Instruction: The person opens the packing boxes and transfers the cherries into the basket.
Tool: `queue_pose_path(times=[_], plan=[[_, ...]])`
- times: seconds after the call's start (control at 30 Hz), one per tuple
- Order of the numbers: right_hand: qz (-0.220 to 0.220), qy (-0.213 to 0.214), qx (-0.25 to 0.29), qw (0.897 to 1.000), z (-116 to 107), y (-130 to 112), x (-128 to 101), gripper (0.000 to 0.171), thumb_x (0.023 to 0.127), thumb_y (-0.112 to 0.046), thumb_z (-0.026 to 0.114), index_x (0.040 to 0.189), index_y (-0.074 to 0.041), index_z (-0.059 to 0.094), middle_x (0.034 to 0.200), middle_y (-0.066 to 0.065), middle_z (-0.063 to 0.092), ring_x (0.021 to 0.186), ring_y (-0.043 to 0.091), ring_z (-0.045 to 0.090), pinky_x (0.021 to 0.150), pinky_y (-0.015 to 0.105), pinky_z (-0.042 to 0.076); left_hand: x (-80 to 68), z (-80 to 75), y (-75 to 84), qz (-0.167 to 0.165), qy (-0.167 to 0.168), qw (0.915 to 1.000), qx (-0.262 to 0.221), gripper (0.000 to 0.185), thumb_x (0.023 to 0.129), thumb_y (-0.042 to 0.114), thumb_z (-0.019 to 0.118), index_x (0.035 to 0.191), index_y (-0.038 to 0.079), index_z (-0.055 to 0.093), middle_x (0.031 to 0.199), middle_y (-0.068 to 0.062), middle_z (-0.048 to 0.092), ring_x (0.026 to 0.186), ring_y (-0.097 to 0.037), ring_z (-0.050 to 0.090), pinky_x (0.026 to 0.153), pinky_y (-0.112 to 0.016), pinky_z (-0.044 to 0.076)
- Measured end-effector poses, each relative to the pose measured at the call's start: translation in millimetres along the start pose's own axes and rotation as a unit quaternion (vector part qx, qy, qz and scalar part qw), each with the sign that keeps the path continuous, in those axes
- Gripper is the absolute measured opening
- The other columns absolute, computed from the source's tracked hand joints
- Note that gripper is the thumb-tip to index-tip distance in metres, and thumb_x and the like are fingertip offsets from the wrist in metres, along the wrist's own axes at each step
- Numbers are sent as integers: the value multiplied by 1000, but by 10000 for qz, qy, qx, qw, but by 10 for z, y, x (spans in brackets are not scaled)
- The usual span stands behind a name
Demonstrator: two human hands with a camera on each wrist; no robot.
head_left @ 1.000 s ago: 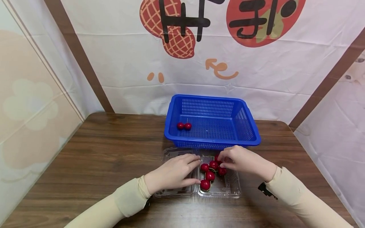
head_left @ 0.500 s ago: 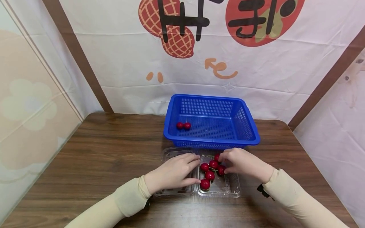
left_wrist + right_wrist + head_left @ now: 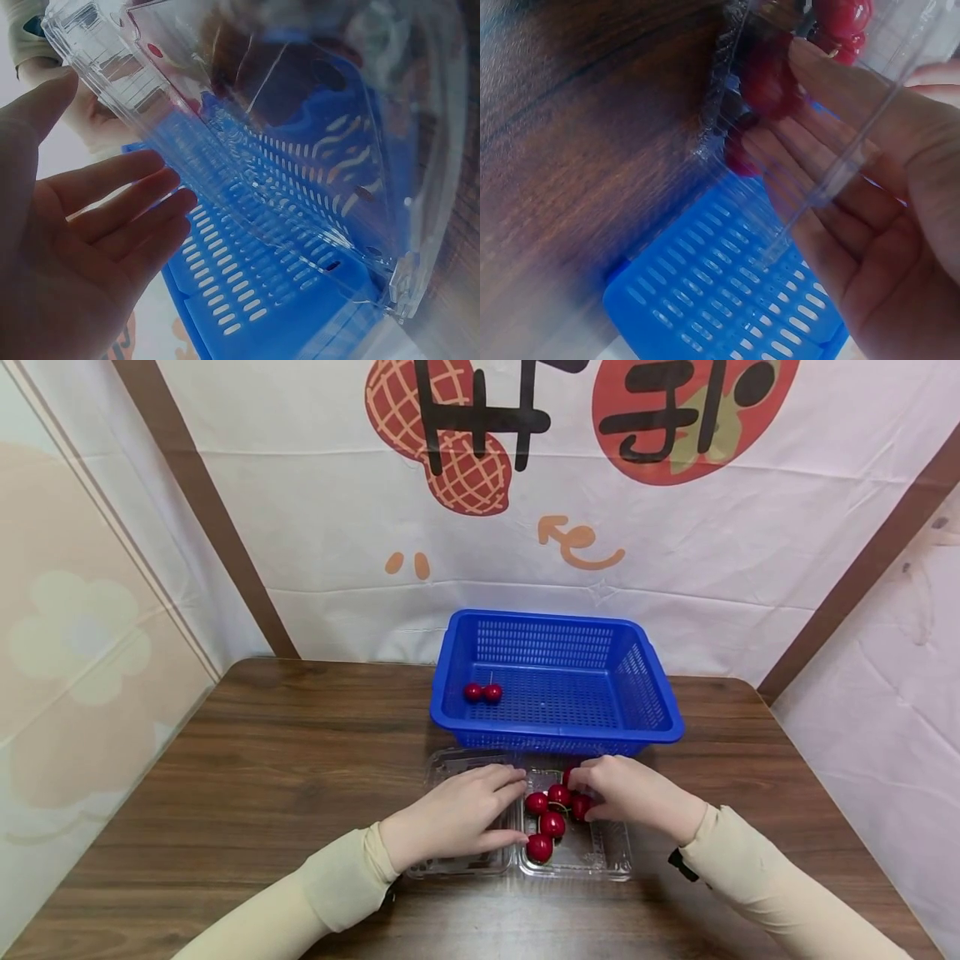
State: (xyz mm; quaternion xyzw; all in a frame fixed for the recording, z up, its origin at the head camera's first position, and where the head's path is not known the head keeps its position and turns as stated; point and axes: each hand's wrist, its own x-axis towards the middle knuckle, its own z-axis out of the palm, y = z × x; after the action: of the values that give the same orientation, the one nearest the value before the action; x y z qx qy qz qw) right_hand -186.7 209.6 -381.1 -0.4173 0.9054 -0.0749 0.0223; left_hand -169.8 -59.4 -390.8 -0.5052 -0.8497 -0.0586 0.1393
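Note:
A clear plastic clamshell box (image 3: 611,862) lies opened flat on the table, several red cherries (image 3: 552,825) with stems in its right half. My left hand (image 3: 457,814) rests over the left half, the lid (image 3: 465,763), fingers straight and thumb apart, holding nothing. In the left wrist view its fingertips (image 3: 176,199) are close to the clear plastic. My right hand (image 3: 630,789) reaches into the right half from the right. In the right wrist view its thumb and fingers close about a cherry (image 3: 765,82), with another cherry (image 3: 741,154) at the fingertips. In the head view the hand partly covers these cherries.
Just behind the box stands a blue slotted basket (image 3: 555,732) with two cherries (image 3: 482,692) at its left side. The brown wooden table (image 3: 300,760) extends to both sides. A printed white cloth (image 3: 337,527) hangs behind it.
My right hand has shifted slightly left and down, its fingers drawing in among the cherries at the box's upper right. The left hand stays where it was.

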Motion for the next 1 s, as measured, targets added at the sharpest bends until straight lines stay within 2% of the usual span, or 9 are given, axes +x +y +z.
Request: queue_pose_path(times=[0.53, 0.73, 1.0], plan=[[-33, 28, -26, 10000, 71, -6, 54, 20, 72, -19, 82, 84, -13, 67, 77, -5, 66, 66, 4, 58, 60, 20, 51, -1, 25, -18, -16, 54, 10000, -52, 63, 89, 56, 55, 122, 4, 62, 127, -11, 59, 118, -21, 56, 104, -31, 44], [-25, -74, -53, 10000, 106, -14, 75, 22, 71, -20, 83, 86, -13, 68, 78, -4, 66, 66, 2, 55, 59, 18, 50, 6, 15, -17, -23, 65, 9999, -73, 63, 88, 57, 55, 122, 4, 62, 127, -12, 59, 118, -22, 56, 104, -31, 44], [-49, -10, -142, 9999, 136, -16, 83, 22, 71, -20, 83, 86, -13, 69, 78, -4, 66, 66, 0, 54, 59, 18, 50, 0, 21, -15, 8, 115, 9999, -57, 62, 88, 56, 56, 121, 4, 62, 126, -12, 60, 117, -21, 56, 103, -30, 45]])
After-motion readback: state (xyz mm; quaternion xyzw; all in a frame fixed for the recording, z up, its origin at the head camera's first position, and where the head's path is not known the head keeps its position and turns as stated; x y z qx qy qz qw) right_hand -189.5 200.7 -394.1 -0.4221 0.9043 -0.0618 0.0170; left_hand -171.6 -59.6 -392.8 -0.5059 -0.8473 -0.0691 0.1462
